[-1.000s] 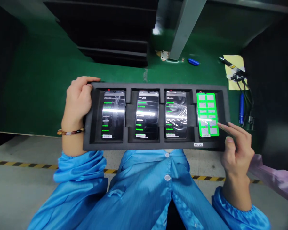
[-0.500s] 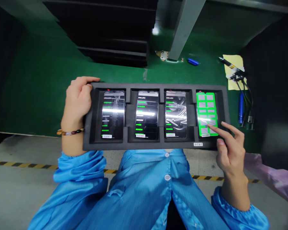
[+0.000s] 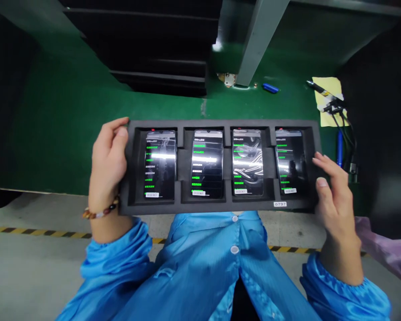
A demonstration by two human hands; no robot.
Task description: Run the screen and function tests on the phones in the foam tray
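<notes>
A long black foam tray [image 3: 203, 208] with a "0797" label lies level in front of me, its near edge over my lap. Several smartphones lie screen up, one per compartment: the leftmost phone [image 3: 160, 178], a second phone [image 3: 207, 176], a third phone [image 3: 249, 174] with wrinkled film, and the rightmost phone [image 3: 292, 167]. All show dark screens with lines of green and white text. My left hand [image 3: 108, 158] is closed around the tray's left end. At the right end, my right hand [image 3: 337, 196] holds the rim with thumb and fingers.
Behind the tray extends a green tabletop [image 3: 167, 104]. Black stacked trays [image 3: 163, 58] stand at the back, beside a grey metal post [image 3: 262, 42]. A blue pen cap [image 3: 270, 88], a yellow note [image 3: 330, 89], a pen and black cables [image 3: 345, 129] lie to the right. A person's pink sleeve [image 3: 384, 249] shows at right.
My right hand has moved from the rightmost phone's screen to the tray's right end. That screen has gone from a green panel with grey boxes to a dark text list.
</notes>
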